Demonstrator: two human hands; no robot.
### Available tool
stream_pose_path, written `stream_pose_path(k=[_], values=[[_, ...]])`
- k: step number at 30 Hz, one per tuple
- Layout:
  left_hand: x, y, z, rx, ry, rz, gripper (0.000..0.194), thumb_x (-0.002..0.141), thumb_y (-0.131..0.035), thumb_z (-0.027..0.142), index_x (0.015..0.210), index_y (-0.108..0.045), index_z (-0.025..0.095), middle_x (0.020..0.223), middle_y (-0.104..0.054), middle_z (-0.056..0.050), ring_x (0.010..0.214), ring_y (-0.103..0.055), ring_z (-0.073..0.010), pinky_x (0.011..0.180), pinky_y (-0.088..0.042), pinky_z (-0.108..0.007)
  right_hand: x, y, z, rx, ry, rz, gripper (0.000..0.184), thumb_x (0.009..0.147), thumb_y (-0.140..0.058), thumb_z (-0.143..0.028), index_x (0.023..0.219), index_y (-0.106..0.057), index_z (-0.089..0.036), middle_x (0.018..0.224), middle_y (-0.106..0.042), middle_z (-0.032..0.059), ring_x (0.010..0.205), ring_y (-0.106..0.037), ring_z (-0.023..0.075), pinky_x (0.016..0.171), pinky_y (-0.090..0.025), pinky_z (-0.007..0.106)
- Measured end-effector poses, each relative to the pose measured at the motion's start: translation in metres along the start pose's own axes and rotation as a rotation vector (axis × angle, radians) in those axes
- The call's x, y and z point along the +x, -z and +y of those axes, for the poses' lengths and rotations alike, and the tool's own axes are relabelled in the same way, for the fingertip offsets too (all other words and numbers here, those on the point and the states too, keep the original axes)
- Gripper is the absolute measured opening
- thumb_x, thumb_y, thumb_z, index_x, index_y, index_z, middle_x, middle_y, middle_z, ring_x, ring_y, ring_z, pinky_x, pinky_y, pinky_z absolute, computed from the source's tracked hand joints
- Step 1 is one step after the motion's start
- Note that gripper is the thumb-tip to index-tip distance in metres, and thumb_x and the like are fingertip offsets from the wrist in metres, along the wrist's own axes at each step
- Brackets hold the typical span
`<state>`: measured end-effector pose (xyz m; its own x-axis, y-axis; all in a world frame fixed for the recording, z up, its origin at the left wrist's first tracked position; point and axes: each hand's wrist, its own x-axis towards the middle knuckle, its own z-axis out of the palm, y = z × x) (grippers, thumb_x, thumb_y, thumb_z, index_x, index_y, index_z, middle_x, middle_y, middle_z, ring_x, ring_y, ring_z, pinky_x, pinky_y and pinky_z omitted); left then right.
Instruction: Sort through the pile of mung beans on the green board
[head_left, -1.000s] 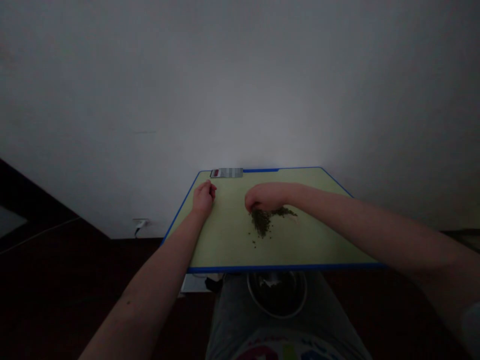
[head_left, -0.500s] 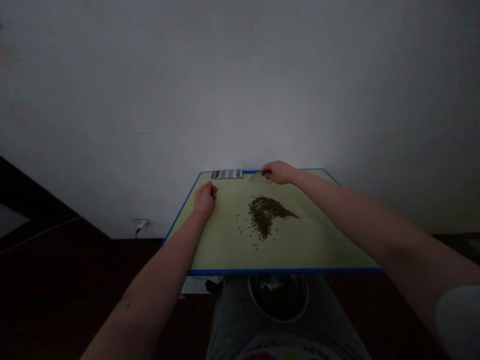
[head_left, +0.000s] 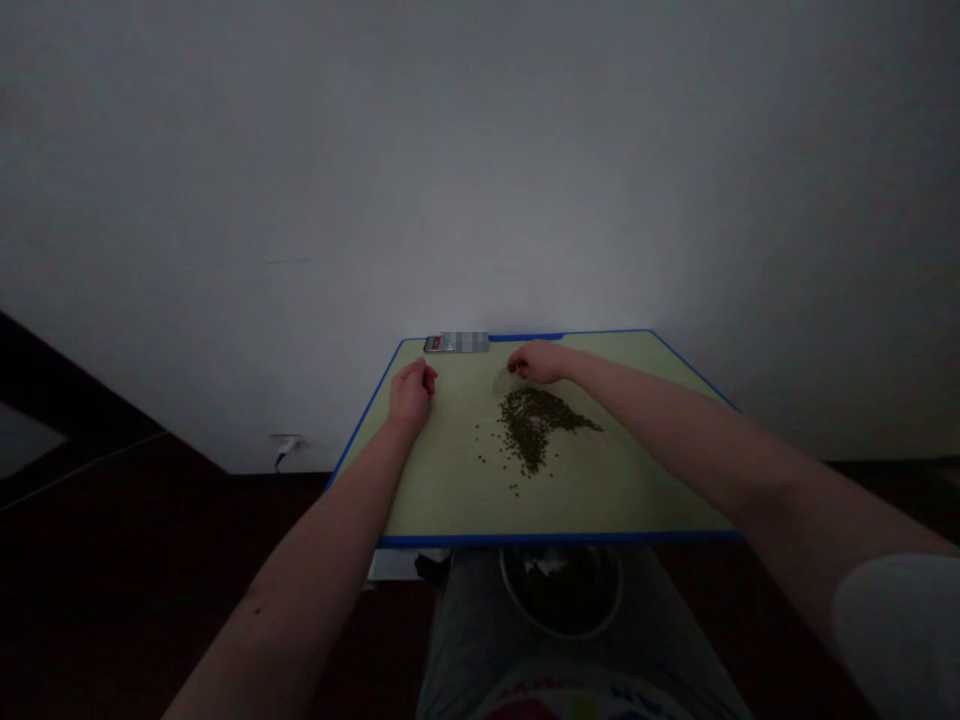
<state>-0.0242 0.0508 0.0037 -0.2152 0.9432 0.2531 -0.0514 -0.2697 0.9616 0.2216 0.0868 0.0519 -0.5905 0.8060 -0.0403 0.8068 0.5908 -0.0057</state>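
Observation:
My right hand [head_left: 538, 362] pinches a thin, clear, curved plastic piece that looks like a protractor [head_left: 502, 382] at the far side of a pile of small greenish-brown beans [head_left: 529, 425]. The piece lies at the pile's far left edge, and its right part is hidden by my fingers. On the left side of the board, my left hand [head_left: 412, 392] rests with its fingers curled in and nothing visible in them. Several single beans lie scattered left of and in front of the pile.
The pale yellow tabletop [head_left: 442, 500] has a blue rim and stands against a grey wall. A phone [head_left: 456, 343] lies at its far left edge. Below the near edge, a metal bowl [head_left: 510, 600] sits at my lap. A plug [head_left: 286, 445] is in the wall at left.
My right hand has come toward me and slightly left, bringing the clear protractor from the far edge down to the pile. My left hand has stayed in place.

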Motion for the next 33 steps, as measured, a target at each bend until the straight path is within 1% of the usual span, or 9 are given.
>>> stream_pose_path(k=[5, 9, 16, 21, 23, 25, 30, 33], values=[[-0.001, -0.001, 0.001, 0.013, -0.009, 0.003, 0.034, 0.076, -0.043, 0.043, 0.056, -0.051, 0.016, 0.041, -0.040, 0.003, 0.035, -0.034, -0.0066, 0.035, -0.024, -0.020, -0.009, 0.005, -0.007, 0.005, 0.100, -0.049, 0.028, 0.073, -0.050, -0.021, 0.096, -0.065, -0.022, 0.089, -0.068, 0.0025, 0.074, -0.058, 0.0140, 0.062, -0.036, 0.021], [0.000, 0.000, -0.001, 0.000, -0.003, -0.004, 0.034, 0.075, -0.044, 0.044, 0.057, -0.051, 0.016, 0.041, -0.040, 0.004, 0.035, -0.034, -0.0067, 0.035, -0.023, -0.020, -0.012, 0.011, -0.010, 0.010, 0.124, -0.029, 0.027, 0.075, -0.048, -0.020, 0.095, -0.065, -0.021, 0.086, -0.068, 0.0028, 0.073, -0.058, 0.0136, 0.061, -0.036, 0.021], [0.002, 0.002, -0.005, 0.002, 0.007, -0.002, 0.034, 0.075, -0.044, 0.045, 0.058, -0.050, 0.017, 0.041, -0.039, 0.004, 0.034, -0.033, -0.0071, 0.034, -0.023, -0.020, 0.004, 0.007, -0.026, 0.013, 0.128, 0.039, 0.028, 0.076, -0.047, -0.018, 0.098, -0.065, -0.020, 0.094, -0.067, 0.0060, 0.079, -0.058, 0.0152, 0.064, -0.037, 0.022], [0.001, 0.002, -0.002, -0.001, 0.004, -0.012, 0.033, 0.075, -0.043, 0.044, 0.058, -0.050, 0.016, 0.041, -0.040, 0.004, 0.035, -0.033, -0.0069, 0.034, -0.022, -0.020, 0.010, 0.008, -0.037, 0.035, 0.179, 0.022, 0.030, 0.074, -0.050, -0.018, 0.100, -0.064, -0.022, 0.096, -0.067, 0.0036, 0.080, -0.058, 0.0142, 0.066, -0.037, 0.021], [0.000, 0.001, -0.001, 0.014, 0.001, -0.013, 0.033, 0.076, -0.043, 0.043, 0.058, -0.050, 0.016, 0.041, -0.041, 0.004, 0.035, -0.033, -0.0068, 0.035, -0.024, -0.020, 0.011, 0.012, -0.035, 0.043, 0.196, 0.005, 0.029, 0.074, -0.051, -0.019, 0.099, -0.064, -0.022, 0.095, -0.067, 0.0021, 0.080, -0.058, 0.0131, 0.067, -0.038, 0.020], [-0.001, 0.001, 0.000, 0.031, 0.004, -0.008, 0.033, 0.076, -0.043, 0.043, 0.058, -0.050, 0.016, 0.041, -0.041, 0.004, 0.035, -0.033, -0.0068, 0.035, -0.024, -0.020, 0.013, 0.016, -0.028, 0.042, 0.187, 0.004, 0.028, 0.074, -0.051, -0.019, 0.098, -0.065, -0.022, 0.094, -0.067, 0.0020, 0.079, -0.058, 0.0126, 0.066, -0.038, 0.019], [0.000, 0.001, -0.002, 0.014, -0.002, -0.010, 0.034, 0.076, -0.043, 0.044, 0.058, -0.050, 0.016, 0.041, -0.039, 0.004, 0.035, -0.033, -0.0067, 0.035, -0.024, -0.020, 0.028, 0.021, 0.001, 0.007, 0.041, 0.077, 0.032, 0.076, -0.044, -0.015, 0.102, -0.063, -0.017, 0.095, -0.066, 0.0061, 0.080, -0.058, 0.0147, 0.067, -0.038, 0.022], [0.001, 0.002, -0.004, 0.008, 0.012, -0.009, 0.034, 0.076, -0.043, 0.045, 0.058, -0.050, 0.016, 0.041, -0.040, 0.004, 0.035, -0.033, -0.0068, 0.035, -0.024, -0.020, 0.042, 0.017, 0.008, -0.014, -0.014, 0.094, 0.034, 0.075, -0.045, -0.015, 0.103, -0.063, -0.016, 0.098, -0.066, 0.0083, 0.084, -0.058, 0.0169, 0.070, -0.038, 0.023]])
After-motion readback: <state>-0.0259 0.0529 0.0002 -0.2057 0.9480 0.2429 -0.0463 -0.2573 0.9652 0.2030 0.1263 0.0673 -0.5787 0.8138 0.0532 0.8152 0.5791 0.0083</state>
